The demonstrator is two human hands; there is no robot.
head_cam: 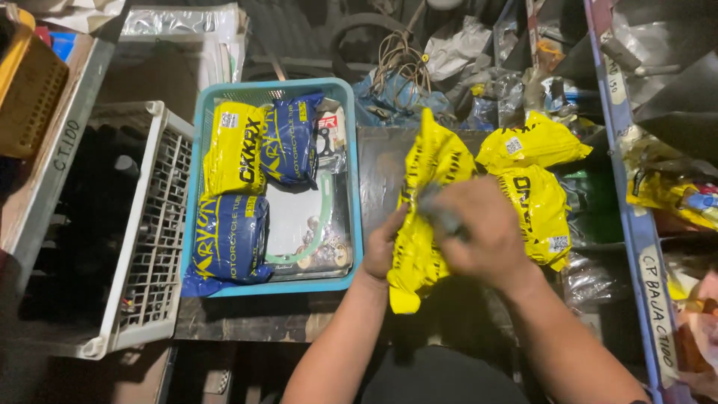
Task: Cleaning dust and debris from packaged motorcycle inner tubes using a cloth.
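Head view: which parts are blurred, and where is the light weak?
Head view: the right hand is smeared by motion blur over the yellow packet; the left hand is sharper; the blue basket is evenly lit; the white crate interior and bottom edge sink into shadow.

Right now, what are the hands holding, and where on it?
Both hold one yellow packet: left hand at its left edge, right hand over its middle.

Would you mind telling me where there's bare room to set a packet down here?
A dark bare strip lies between the blue basket and the yellow packet held in both hands. The basket itself is crowded, as is the clutter behind.
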